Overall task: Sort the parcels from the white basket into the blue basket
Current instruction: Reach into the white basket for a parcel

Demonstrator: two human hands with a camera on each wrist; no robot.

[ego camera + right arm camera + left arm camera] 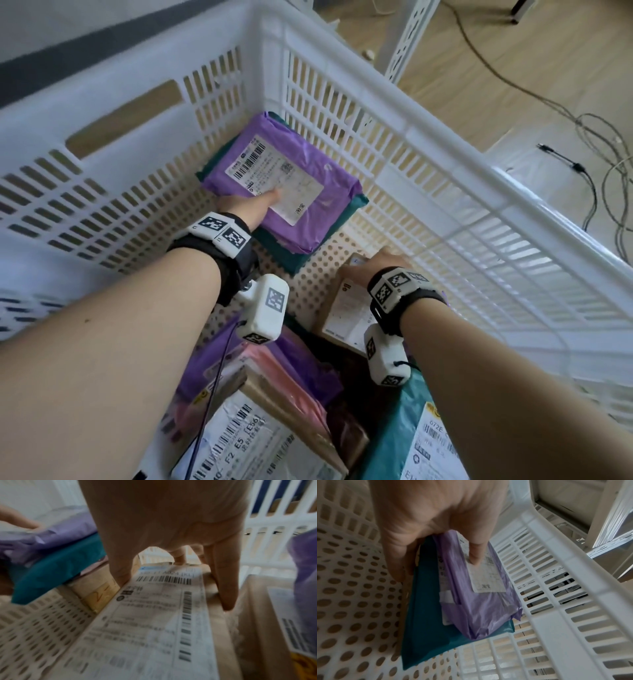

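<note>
The left hand reaches deep into the white basket and grips a purple parcel together with the teal parcel lying under it: in the left wrist view the thumb presses down on the white shipping label on top of the purple wrap, while the other fingers curl down around the near edge of the stack. The two parcels sit in the far corner of the basket, close to its slotted walls, over the perforated floor. The right hand is lower and nearer the right wall, spread over the far end of a brown cardboard box; in the right wrist view the thumb stands against the box's left side by its label, a finger runs down the right side, and other fingers hook over the far end, so the hand straddles and clasps the box. That view is blurred. More parcels lie heaped at the near end of the basket: a taped box with barcodes, pink and purple bags, and a teal bag with a label. Outside the basket, cables trail across the wooden floor.
</note>
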